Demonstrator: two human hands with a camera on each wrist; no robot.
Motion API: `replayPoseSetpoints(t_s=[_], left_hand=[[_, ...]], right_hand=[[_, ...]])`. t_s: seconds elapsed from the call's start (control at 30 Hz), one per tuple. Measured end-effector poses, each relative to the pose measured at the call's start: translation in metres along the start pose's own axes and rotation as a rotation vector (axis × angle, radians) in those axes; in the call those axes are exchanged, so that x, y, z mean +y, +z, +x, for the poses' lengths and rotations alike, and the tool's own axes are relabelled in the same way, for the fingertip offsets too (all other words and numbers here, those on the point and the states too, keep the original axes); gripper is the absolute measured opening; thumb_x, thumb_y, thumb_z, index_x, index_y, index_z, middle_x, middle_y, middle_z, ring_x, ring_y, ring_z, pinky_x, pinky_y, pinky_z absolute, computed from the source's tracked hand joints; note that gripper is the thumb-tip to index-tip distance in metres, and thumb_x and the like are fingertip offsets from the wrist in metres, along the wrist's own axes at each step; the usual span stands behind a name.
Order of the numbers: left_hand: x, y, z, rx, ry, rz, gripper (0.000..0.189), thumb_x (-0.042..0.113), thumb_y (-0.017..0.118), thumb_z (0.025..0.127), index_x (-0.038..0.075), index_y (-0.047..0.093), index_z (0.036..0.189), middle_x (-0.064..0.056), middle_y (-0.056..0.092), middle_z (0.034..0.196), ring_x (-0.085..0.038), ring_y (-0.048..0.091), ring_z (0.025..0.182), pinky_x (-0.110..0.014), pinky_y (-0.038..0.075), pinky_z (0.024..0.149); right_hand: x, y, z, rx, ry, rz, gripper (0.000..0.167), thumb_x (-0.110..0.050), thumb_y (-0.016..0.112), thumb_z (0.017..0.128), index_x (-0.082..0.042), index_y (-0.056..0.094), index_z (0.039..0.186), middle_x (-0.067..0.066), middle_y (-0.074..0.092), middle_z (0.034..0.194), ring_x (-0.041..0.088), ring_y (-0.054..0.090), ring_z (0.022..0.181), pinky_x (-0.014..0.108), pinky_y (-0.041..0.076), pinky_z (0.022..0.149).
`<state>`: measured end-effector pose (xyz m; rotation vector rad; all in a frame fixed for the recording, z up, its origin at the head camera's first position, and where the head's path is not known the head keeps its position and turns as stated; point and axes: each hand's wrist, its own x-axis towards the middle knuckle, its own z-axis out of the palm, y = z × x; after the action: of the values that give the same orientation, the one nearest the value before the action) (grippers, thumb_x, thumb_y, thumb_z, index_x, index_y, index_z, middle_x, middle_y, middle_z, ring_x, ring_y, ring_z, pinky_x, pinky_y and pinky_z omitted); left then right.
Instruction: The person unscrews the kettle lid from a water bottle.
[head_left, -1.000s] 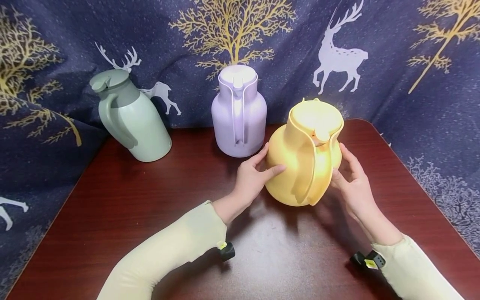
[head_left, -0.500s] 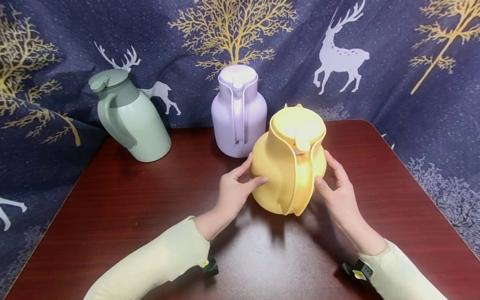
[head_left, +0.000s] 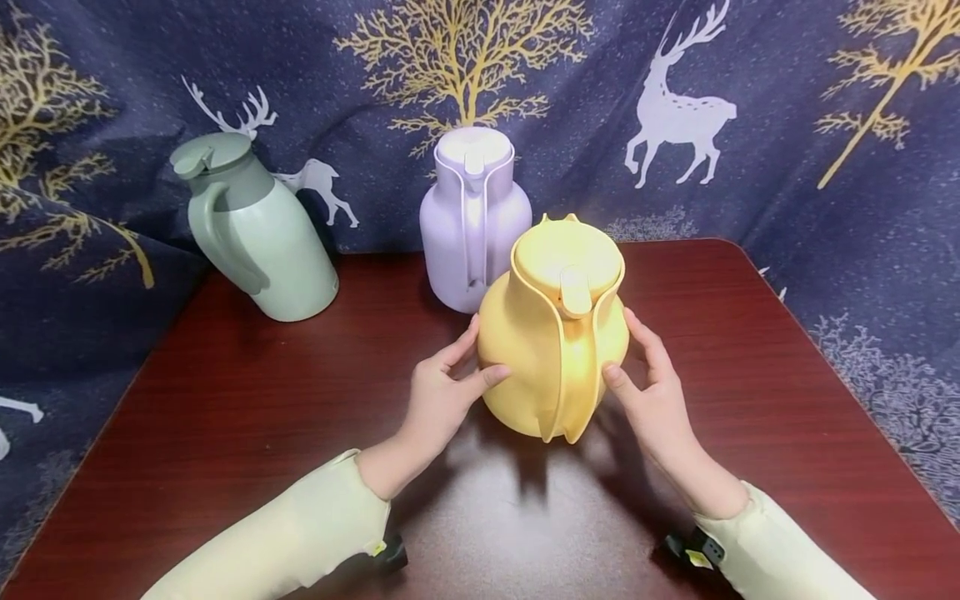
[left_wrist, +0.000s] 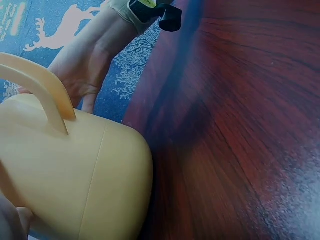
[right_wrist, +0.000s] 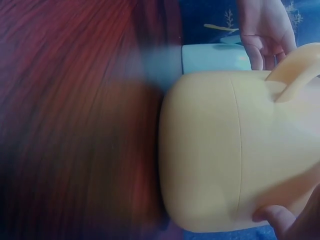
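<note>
A yellow thermal jug [head_left: 517, 342], with a round lid and a handle facing me, stands upright between my two hands. My left hand [head_left: 435, 404] grips its left side, thumb on the near face and fingers reaching round behind. On the opposite side my right hand [head_left: 660, 412] holds it, the thumb near the handle. Both wrist views show the jug's rounded base [left_wrist: 120, 180] very close to the tabletop; whether it touches, I cannot tell. Part of the fingers is hidden behind the body. In the right wrist view the jug [right_wrist: 205, 150] covers the middle.
Just behind the yellow jug stands a lilac jug [head_left: 442, 242], partly covered by it. A pale green jug [head_left: 281, 242] with a darker lid is at the back left. The dark red table [head_left: 225, 400] ends at a blue curtain [head_left: 562, 100] printed with deer and trees.
Both hands have carried the yellow jug to the left and toward me, and its handle has turned to face me more squarely. The lilac and green jugs have stayed put.
</note>
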<state>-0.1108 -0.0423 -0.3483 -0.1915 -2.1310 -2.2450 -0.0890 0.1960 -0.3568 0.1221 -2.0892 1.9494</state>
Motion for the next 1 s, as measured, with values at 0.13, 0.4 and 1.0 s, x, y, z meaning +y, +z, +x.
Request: replayPoseSetpoints(t_s=[0.13, 0.4, 1.0], left_hand=[[0.001, -0.006, -0.002, 0.017, 0.002, 0.011, 0.07, -0.006, 0.08, 0.082, -0.002, 0.05, 0.144, -0.013, 0.05, 0.153, -0.03, 0.054, 0.14, -0.029, 0.051, 0.107], [0.0, -0.014, -0.008, 0.045, -0.018, 0.017, 0.069, -0.006, 0.081, 0.081, -0.003, 0.051, 0.143, -0.012, 0.052, 0.152, -0.029, 0.054, 0.139, -0.032, 0.052, 0.106], [0.006, -0.041, -0.024, 0.112, -0.037, 0.088, 0.069, -0.007, 0.08, 0.082, 0.001, 0.051, 0.145, -0.009, 0.052, 0.153, -0.023, 0.056, 0.137, -0.024, 0.054, 0.101]], right_hand=[[0.0, 0.006, -0.001, -0.015, -0.008, -0.031, 0.065, -0.012, 0.071, 0.096, -0.017, 0.044, 0.155, -0.022, 0.055, 0.135, -0.001, 0.054, 0.118, 0.008, 0.051, 0.087], [0.0, 0.014, -0.004, -0.03, -0.044, -0.076, 0.065, -0.01, 0.07, 0.097, -0.011, 0.042, 0.155, -0.028, 0.052, 0.137, -0.001, 0.05, 0.122, 0.008, 0.044, 0.096], [0.002, 0.04, -0.003, -0.124, -0.075, -0.028, 0.068, -0.016, 0.072, 0.096, -0.003, 0.039, 0.154, -0.021, 0.05, 0.138, -0.003, 0.056, 0.116, 0.01, 0.053, 0.087]])
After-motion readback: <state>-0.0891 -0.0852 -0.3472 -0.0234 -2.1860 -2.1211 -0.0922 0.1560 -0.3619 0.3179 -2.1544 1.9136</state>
